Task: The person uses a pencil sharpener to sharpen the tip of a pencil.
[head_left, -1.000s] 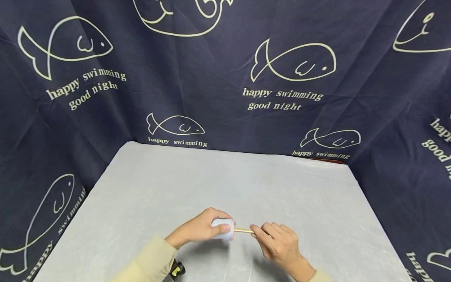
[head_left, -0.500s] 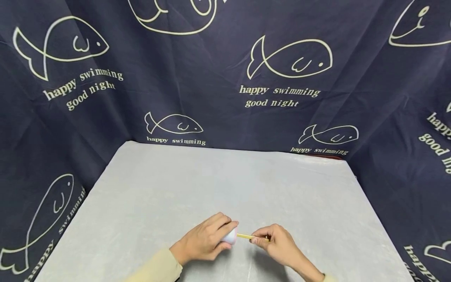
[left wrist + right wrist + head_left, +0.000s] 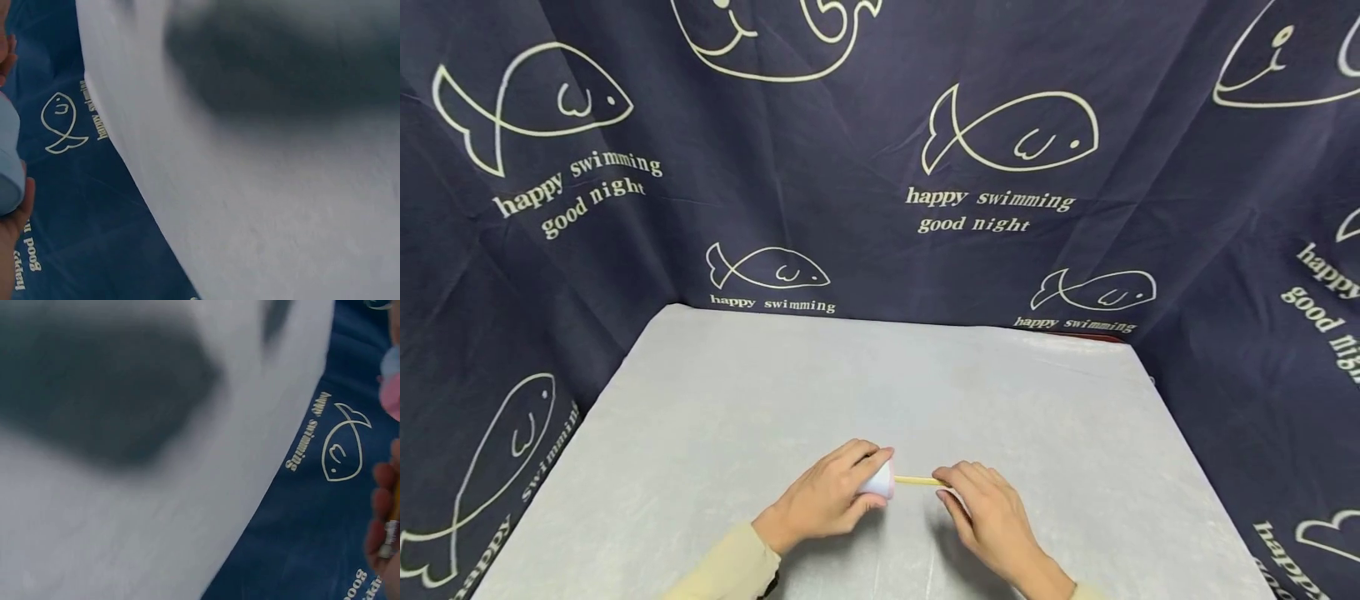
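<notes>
My left hand (image 3: 820, 497) grips a light blue pencil sharpener (image 3: 880, 481) with a pink front, held sideways above the table. From the pink end a yellow pencil (image 3: 914, 480) runs straight across to my right hand (image 3: 996, 521), which pinches it between thumb and fingers. The left wrist view catches only the sharpener's rounded blue body (image 3: 9, 159) at its left edge, with fingers around it. At the right edge of the right wrist view, the pencil's metal ferrule and eraser end (image 3: 390, 536) lie against my fingers. The pencil's point is hidden inside the sharpener.
A pale grey-white cloth (image 3: 880, 383) covers the table under both hands. Dark blue curtains (image 3: 865, 183) with fish drawings and lettering hang along the back and both sides. A bit of something red (image 3: 1101, 337) shows at the back right edge.
My left hand has turned over, its back now facing up around the sharpener. My right fingers have shifted their hold on the pencil. The pencil stays at the pink end.
</notes>
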A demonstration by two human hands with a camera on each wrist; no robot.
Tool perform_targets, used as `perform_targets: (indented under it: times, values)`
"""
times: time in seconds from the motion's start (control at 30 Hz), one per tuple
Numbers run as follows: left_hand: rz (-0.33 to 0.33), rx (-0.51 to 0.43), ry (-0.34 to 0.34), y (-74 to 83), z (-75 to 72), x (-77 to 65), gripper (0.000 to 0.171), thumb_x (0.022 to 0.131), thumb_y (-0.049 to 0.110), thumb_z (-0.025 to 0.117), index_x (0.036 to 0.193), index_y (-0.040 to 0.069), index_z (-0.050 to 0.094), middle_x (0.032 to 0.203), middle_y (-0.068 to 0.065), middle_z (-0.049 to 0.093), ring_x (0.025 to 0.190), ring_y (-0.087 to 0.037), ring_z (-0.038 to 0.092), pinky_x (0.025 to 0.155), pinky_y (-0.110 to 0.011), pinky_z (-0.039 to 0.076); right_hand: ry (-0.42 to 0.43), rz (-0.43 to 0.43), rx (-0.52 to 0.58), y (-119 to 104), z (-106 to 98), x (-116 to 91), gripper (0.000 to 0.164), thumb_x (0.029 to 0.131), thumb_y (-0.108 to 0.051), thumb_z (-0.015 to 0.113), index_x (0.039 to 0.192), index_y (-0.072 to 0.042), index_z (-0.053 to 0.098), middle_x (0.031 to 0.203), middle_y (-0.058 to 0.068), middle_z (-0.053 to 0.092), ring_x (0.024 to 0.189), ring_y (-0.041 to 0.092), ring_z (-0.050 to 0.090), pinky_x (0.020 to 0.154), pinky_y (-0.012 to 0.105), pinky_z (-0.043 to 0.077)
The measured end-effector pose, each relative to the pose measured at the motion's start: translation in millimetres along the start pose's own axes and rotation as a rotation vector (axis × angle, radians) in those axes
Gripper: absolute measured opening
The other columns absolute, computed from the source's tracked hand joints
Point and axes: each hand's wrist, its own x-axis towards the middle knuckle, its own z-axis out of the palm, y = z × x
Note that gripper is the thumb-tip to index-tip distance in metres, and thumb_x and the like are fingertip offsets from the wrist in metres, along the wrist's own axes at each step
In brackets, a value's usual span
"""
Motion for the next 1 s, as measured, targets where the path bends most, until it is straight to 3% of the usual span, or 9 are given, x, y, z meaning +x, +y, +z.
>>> perform_targets:
  times: [0.13, 0.3, 0.47, 0.57, 0.67, 0.8, 0.87, 0.93, 1.0]
  values:
    - [-0.143, -0.192, -0.05, 2.7, -4.2, 1.2, 0.05, 0.083, 0.027, 0.072, 0.124, 0.0, 0.06, 0.108, -0.005, 0.063, 0.089, -0.009, 0.058, 0.075, -0.019, 0.05, 0.107, -0.183, -0.101, 6.4, 4.4, 0.2, 0.03, 0.101, -0.027, 0.045, 0.09, -0.009, 0.065, 0.073, -0.008, 0.055, 0.057, 0.004, 0.043, 0.05, 0.015, 0.034]
    - [-0.367, -0.548, -0.21, 2.1, -11.9, 5.0, 0.035, 0.09, 0.028, 0.065, 0.116, 0.006, 0.065, 0.099, -0.002, 0.066, 0.081, -0.003, 0.055, 0.071, -0.019, 0.048, 0.279, -0.374, -0.245, 2.6, 3.2, 5.8, 0.035, 0.101, -0.024, 0.045, 0.082, -0.005, 0.068, 0.065, -0.004, 0.051, 0.049, 0.004, 0.034, 0.043, 0.012, 0.025]
    - [-0.497, -0.885, -0.334, -5.1, -12.8, 2.5, 0.035, 0.096, 0.029, 0.056, 0.11, -0.001, 0.068, 0.097, -0.012, 0.069, 0.081, -0.004, 0.058, 0.072, -0.021, 0.049, 0.385, -0.458, -0.325, -4.6, 0.1, 12.5, 0.034, 0.099, -0.024, 0.048, 0.079, -0.007, 0.07, 0.061, -0.005, 0.05, 0.047, 0.004, 0.031, 0.044, 0.013, 0.021]
    - [-0.524, -1.028, -0.357, -4.8, -11.5, -0.3, 0.037, 0.097, 0.027, 0.053, 0.109, -0.006, 0.067, 0.091, -0.017, 0.068, 0.076, -0.003, 0.057, 0.068, -0.02, 0.048, 0.354, -0.467, -0.288, -5.6, -1.7, 14.4, 0.035, 0.1, -0.024, 0.046, 0.079, -0.008, 0.069, 0.06, -0.005, 0.048, 0.048, 0.004, 0.031, 0.044, 0.013, 0.021]
    - [-0.436, -0.936, -0.317, 0.4, -10.8, -2.4, 0.032, 0.095, 0.023, 0.057, 0.111, -0.003, 0.066, 0.089, -0.013, 0.065, 0.076, 0.0, 0.053, 0.067, -0.019, 0.047, 0.27, -0.435, -0.206, -8.4, -4.9, 12.9, 0.036, 0.102, -0.023, 0.042, 0.079, -0.008, 0.066, 0.06, -0.006, 0.045, 0.048, 0.003, 0.028, 0.043, 0.01, 0.021]
    - [-0.217, -0.607, -0.177, 8.0, -9.0, -3.8, 0.033, 0.089, 0.019, 0.065, 0.118, 0.004, 0.062, 0.094, -0.002, 0.06, 0.078, 0.0, 0.05, 0.069, -0.014, 0.046, 0.111, -0.288, -0.064, -14.7, -10.5, 5.5, 0.034, 0.102, -0.025, 0.044, 0.079, -0.011, 0.064, 0.06, -0.009, 0.041, 0.047, -0.003, 0.025, 0.041, 0.006, 0.023]
    - [-0.103, -0.449, -0.103, 10.7, -6.4, -5.7, 0.037, 0.088, 0.021, 0.066, 0.119, 0.004, 0.06, 0.098, -0.001, 0.058, 0.081, -0.004, 0.051, 0.071, -0.013, 0.046, -0.037, -0.12, 0.084, -18.0, -14.3, 1.9, 0.027, 0.098, -0.025, 0.051, 0.08, -0.014, 0.067, 0.059, -0.014, 0.043, 0.048, -0.008, 0.026, 0.041, 0.006, 0.025]
    - [0.024, -0.28, -0.031, 12.1, -2.7, -7.8, 0.038, 0.091, 0.026, 0.062, 0.12, 0.002, 0.058, 0.101, -0.002, 0.057, 0.084, -0.007, 0.052, 0.074, -0.014, 0.046, -0.245, 0.109, 0.356, -18.7, -18.0, 1.0, 0.022, 0.095, -0.023, 0.057, 0.079, -0.013, 0.07, 0.058, -0.015, 0.044, 0.048, -0.01, 0.026, 0.041, 0.008, 0.024]
    - [0.138, -0.113, 0.034, 12.6, 1.8, -9.9, 0.041, 0.095, 0.033, 0.054, 0.12, 0.0, 0.057, 0.102, -0.003, 0.057, 0.087, -0.01, 0.052, 0.078, -0.017, 0.046, -0.421, 0.348, 0.675, -16.5, -20.2, 1.5, 0.021, 0.092, -0.016, 0.06, 0.079, -0.004, 0.071, 0.052, -0.007, 0.041, 0.048, -0.01, 0.026, 0.04, 0.013, 0.023]
